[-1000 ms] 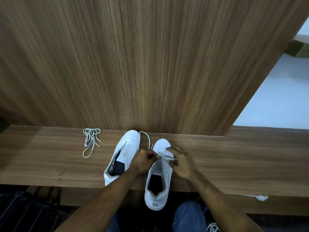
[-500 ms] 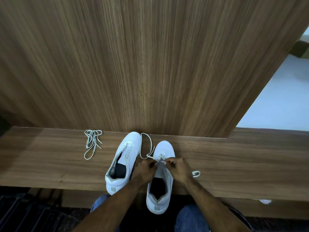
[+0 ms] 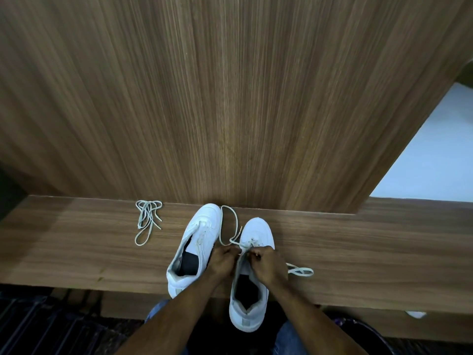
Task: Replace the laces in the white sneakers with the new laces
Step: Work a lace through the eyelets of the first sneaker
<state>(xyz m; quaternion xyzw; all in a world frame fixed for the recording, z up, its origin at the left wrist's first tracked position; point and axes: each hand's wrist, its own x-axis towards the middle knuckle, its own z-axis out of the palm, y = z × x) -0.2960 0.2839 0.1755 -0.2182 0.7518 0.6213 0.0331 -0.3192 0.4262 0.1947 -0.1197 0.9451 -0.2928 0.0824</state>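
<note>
Both hands have closed in: the left hand (image 3: 225,260) and right hand (image 3: 268,265) are pinching the pale flat lace (image 3: 230,226) at the right white leather sneaker (image 3: 256,234). A loop is now trailing at three o'clock, so threading is progressing.

a: where are the 2 arms?
b: both bare forearms reach forward from the bottom edge and converge toward the middle.
a: and the left hand (image 3: 224,260)?
b: knuckles up, fingers curled tight, pinching something thin at its fingertips.
a: the right hand (image 3: 268,265)?
b: just beside the left, nearly touching, fingers (image 3: 256,254) curled inward in a pinch too. both wrists are bent slightly down.
</note>
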